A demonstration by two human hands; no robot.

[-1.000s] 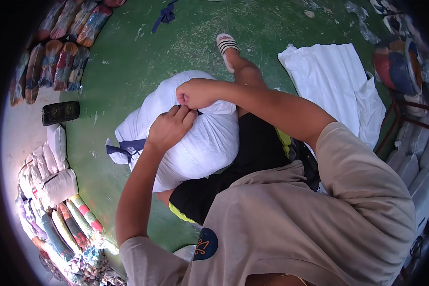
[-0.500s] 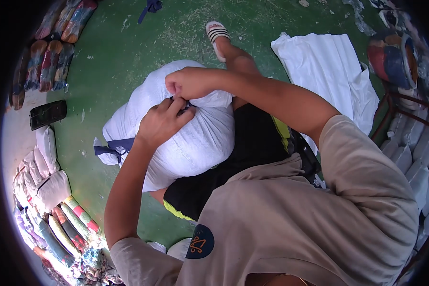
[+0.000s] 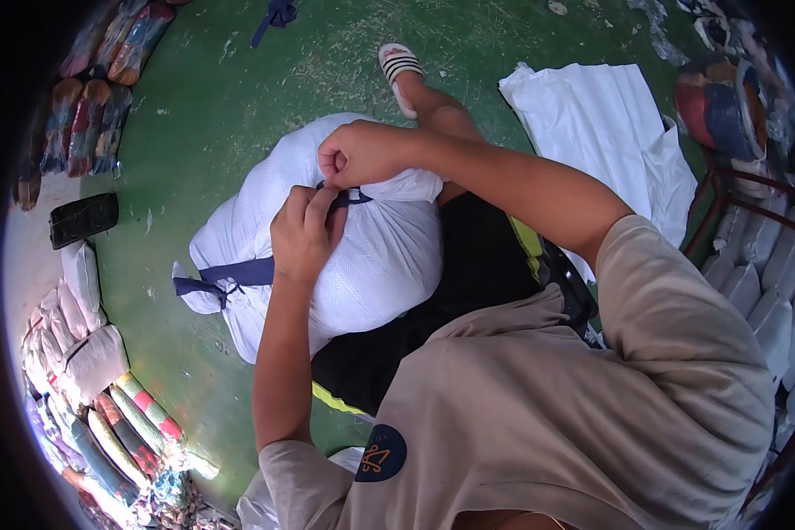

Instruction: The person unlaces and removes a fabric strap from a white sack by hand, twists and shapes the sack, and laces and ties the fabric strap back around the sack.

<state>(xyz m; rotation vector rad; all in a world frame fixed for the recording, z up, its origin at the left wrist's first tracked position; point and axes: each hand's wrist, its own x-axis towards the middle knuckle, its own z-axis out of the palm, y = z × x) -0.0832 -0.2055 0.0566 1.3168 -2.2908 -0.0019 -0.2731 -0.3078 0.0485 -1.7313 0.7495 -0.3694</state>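
A stuffed white sack [image 3: 371, 274] lies against my legs. A dark blue cloth strip [image 3: 355, 198] is tied round its gathered upper neck, and another blue strip [image 3: 249, 273] wraps the gathered corner at its left. Both hands meet at the upper strip. My left hand [image 3: 302, 231] has its fingers pinched on that strip, from the lower left. Just above it, my right hand [image 3: 360, 159] is closed with thumb and forefinger together close to the strip; what those fingertips hold is too small to make out.
A flat white sheet or sack [image 3: 605, 132] lies on the green floor [image 3: 238, 97] at right. Wrapped bundles [image 3: 88, 115] and a black case [image 3: 83, 219] are at left, with pale packages [image 3: 95, 358] below. A metal frame [image 3: 755, 190] stands at right.
My left hand has turned more upright and its forearm has swung right, showing more of both blue strips. The right hand stays near the sack's neck. The whole view has shifted slightly.
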